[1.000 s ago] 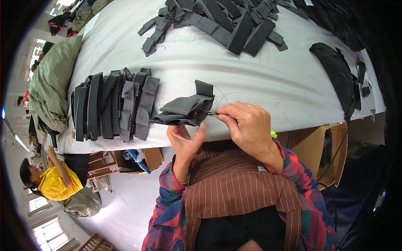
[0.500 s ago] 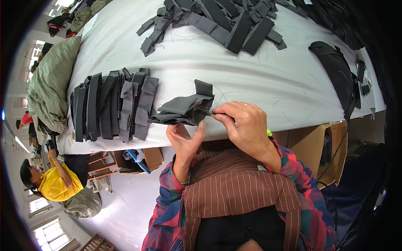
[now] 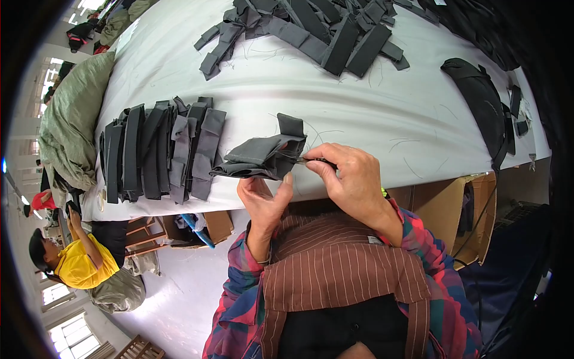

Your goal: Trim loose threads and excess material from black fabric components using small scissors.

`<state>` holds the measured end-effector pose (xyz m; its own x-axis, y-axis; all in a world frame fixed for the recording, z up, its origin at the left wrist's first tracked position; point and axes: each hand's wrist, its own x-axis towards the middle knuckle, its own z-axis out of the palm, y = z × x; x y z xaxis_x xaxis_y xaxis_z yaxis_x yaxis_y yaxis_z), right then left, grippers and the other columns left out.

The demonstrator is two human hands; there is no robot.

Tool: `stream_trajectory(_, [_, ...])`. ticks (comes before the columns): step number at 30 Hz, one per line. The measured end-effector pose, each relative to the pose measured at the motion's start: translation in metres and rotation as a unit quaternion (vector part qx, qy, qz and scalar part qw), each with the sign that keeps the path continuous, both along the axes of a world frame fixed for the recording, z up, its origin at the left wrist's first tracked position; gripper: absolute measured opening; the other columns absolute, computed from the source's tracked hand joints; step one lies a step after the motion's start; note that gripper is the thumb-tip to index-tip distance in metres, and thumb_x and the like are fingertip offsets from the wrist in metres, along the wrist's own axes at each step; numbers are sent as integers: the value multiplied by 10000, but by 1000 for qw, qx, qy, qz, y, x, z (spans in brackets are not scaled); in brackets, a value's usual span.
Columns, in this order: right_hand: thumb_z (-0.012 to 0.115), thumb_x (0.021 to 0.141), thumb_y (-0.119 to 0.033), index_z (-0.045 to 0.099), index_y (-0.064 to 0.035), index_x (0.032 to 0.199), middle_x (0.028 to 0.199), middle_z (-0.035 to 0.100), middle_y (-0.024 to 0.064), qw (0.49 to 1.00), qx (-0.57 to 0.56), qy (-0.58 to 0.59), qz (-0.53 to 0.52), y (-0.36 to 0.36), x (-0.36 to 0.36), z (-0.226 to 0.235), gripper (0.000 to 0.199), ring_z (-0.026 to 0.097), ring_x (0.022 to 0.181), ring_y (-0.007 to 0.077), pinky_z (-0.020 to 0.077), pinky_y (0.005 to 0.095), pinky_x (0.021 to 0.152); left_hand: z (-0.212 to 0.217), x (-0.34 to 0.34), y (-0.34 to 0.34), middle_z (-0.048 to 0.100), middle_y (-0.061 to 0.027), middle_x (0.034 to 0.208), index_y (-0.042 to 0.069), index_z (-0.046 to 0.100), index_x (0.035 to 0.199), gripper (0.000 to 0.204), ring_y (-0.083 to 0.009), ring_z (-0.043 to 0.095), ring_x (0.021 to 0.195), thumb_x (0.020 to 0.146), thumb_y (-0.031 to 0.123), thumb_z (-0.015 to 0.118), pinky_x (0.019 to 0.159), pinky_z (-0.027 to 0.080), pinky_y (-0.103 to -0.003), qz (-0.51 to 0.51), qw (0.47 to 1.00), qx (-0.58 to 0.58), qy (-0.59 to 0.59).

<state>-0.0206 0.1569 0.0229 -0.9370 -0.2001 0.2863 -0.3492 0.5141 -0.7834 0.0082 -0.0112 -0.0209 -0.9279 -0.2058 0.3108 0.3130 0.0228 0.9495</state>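
My left hand [image 3: 266, 200] is closed on a folded dark grey fabric piece [image 3: 258, 151], holding it up over the near edge of the table. One end of the piece stands up at the back. My right hand [image 3: 354, 179] grips small thread snips [image 3: 323, 161], mostly hidden by the fingers. Their metal tip touches the right side of the fabric, close to my left thumb. To the left, a row of folded dark fabric strips [image 3: 156, 149] lies side by side on the table.
A loose heap of dark strips [image 3: 323, 33] covers the far part of the white table [image 3: 382, 107], with thread ends scattered about. A black curved fabric item [image 3: 475, 105] lies right. Cardboard boxes [image 3: 445, 206] stand below the edge. A person in yellow [image 3: 89, 263] is at the left.
My right hand has turned slightly, so more of the snips' dark handle shows. The fabric piece and my left hand stay almost where they were.
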Motion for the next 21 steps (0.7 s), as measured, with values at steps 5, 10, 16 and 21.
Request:
stream_trajectory(5, [651, 812, -177, 647, -106, 827, 698, 631, 49, 1000, -1, 3, 1, 0, 0, -2, 72, 598, 638, 262, 430, 372, 567, 0, 1, 0, 576, -117, 1166, -12, 521, 1187, 524, -200, 534, 1107, 695, -41, 701, 1003, 381, -347, 4, 1000, 6, -7])
stream_trajectory(10, [650, 811, -176, 643, -108, 819, 692, 630, 47, 1000, 6, 22, 6, -2, 0, -5, 69, 594, 636, 264, 424, 374, 573, 9, -1, 8, 604, -97, 1064, -35, 554, 1085, 457, -157, 551, 988, 662, -24, 727, 919, 392, -295, 39, 998, 43, -22])
stream_trajectory(16, [654, 803, -169, 634, -99, 853, 738, 624, 58, 1000, 0, 22, 11, -6, -1, -1, 88, 594, 680, 268, 435, 375, 592, 4, 0, -1, 564, -147, 1213, -20, 498, 1236, 578, -209, 520, 1142, 689, -35, 682, 1008, 372, -337, 11, 1000, 19, -13])
stream_trajectory(21, [653, 795, -147, 622, -81, 887, 744, 581, 76, 997, 19, 67, 13, -14, -3, -5, 118, 584, 702, 273, 449, 378, 607, -1, -4, -2, 559, -148, 1226, -23, 483, 1259, 592, -210, 522, 1141, 698, -15, 671, 1001, 383, -336, 18, 999, 27, -7])
